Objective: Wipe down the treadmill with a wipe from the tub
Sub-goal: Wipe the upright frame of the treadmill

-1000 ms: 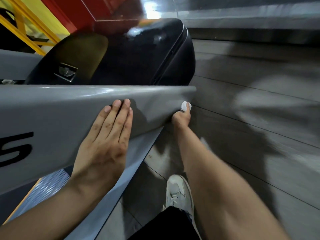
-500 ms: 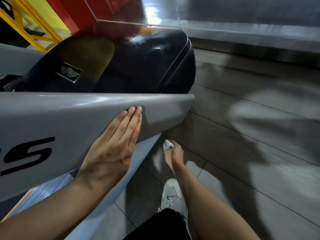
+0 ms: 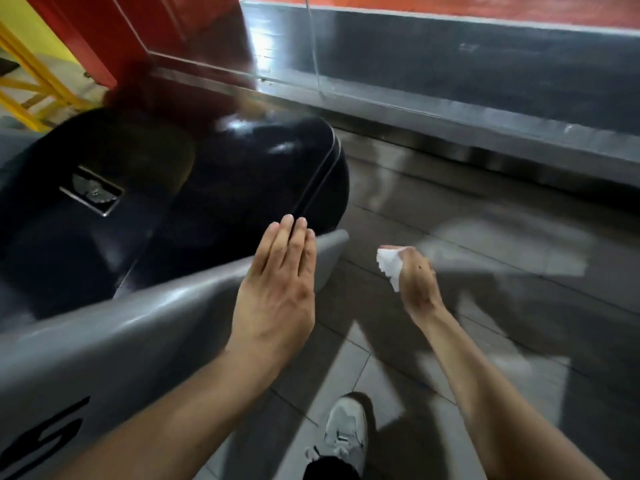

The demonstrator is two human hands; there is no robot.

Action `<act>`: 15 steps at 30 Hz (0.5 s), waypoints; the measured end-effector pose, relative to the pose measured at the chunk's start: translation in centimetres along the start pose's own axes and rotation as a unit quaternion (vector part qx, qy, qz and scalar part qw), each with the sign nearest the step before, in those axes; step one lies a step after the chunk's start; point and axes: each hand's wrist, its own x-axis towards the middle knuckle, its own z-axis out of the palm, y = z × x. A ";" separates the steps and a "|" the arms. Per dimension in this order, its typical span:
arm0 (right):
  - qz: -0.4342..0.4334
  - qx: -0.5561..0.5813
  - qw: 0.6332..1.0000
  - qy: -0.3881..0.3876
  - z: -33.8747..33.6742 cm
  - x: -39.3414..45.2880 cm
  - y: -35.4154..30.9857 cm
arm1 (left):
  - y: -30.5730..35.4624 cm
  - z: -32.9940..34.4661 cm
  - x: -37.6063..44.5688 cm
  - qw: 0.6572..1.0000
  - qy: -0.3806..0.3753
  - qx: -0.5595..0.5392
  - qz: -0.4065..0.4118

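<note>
1. The left hand [image 3: 277, 292] lies flat on the grey side rail [image 3: 138, 337] of the treadmill, close to the rail's far end.
2. Its fingers [image 3: 294, 244] are straight and close together. They hold nothing. The fingertips reach up over the top edge of the rail.
3. The right hand [image 3: 417, 282] is in the air over the floor, off to the right of the rail's end. It does not touch the treadmill.
4. The right hand is curled around a white wipe [image 3: 389, 266]. The wipe is all bunched up and pokes out on the left side of the fist.
5. Behind the rail sits the treadmill's big black motor cover [image 3: 225, 188]. It is round and shiny.
6. A small silver plate [image 3: 91, 194] is set into the black cover on its left side.
7. A big black letter [image 3: 45, 441] is printed on the grey rail near the bottom left corner.
8. The floor [image 3: 485, 220] is made of dark grey tiles, and light shines off them.
9. One white shoe [image 3: 346, 431] stands on the floor at the bottom, between the two arms.
10. A glass wall [image 3: 450, 53] with a metal strip at its foot runs along the far side of the floor.
11. Yellow bars [image 3: 31, 81] and a red post [image 3: 86, 39] show in the top left corner.
12. The picture is a bit blurry, so small things are hard to see.
</note>
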 end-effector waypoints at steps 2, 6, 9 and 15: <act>0.005 0.017 1.000 0.017 -2.6 -0.5 -2.5 | 0.3 -0.7 1.7 0.999 -0.024 -0.033 -0.017; -0.017 0.002 0.997 0.070 -6.2 -1.6 -6.4 | 1.5 -3.0 4.3 0.995 -0.063 -0.077 -0.030; -0.106 -0.098 0.984 0.100 -8.8 -2.5 -9.2 | 1.9 -6.0 6.1 0.991 -0.091 -0.098 -0.026; -0.132 -0.157 0.973 0.105 -13.4 -5.0 -19.2 | 0.0 -15.2 10.3 0.983 -0.107 -0.151 -0.009</act>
